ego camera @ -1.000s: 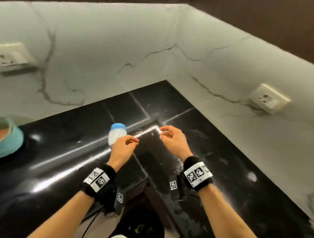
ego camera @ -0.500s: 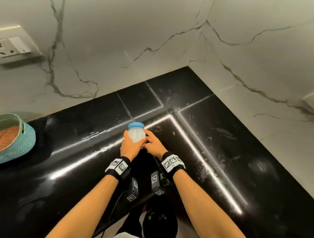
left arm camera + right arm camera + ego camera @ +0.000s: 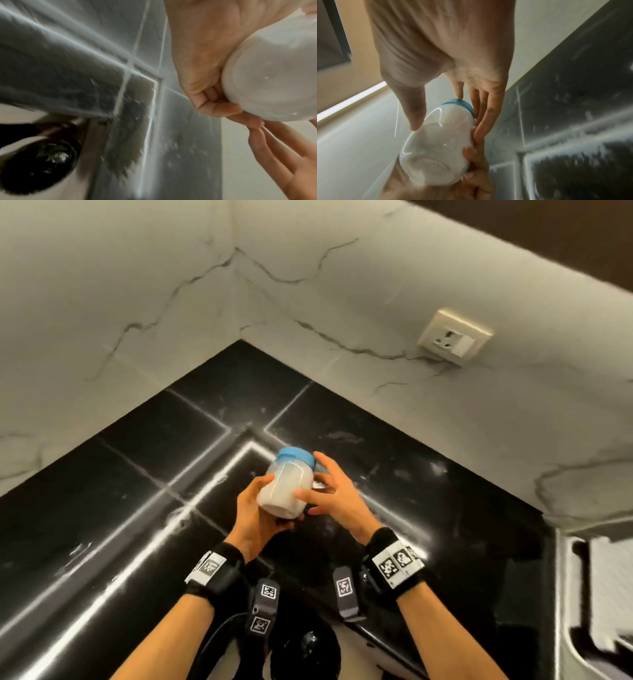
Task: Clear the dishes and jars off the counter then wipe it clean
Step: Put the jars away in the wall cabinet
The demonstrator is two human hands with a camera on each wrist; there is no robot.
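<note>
Head view: left hand [image 3: 255, 517] grips jar [image 3: 287, 484] above counter [image 3: 445, 508] corner.

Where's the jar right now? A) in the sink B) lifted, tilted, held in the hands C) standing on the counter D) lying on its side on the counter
B: the left hand grips the base of the tilted jar above the counter; the right hand steadies its side.

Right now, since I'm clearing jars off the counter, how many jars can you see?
1. The jar with the blue lid is lifted above the black counter, gripped at its base by the left hand, right hand touching its side. Others may sit outside the view.
</note>
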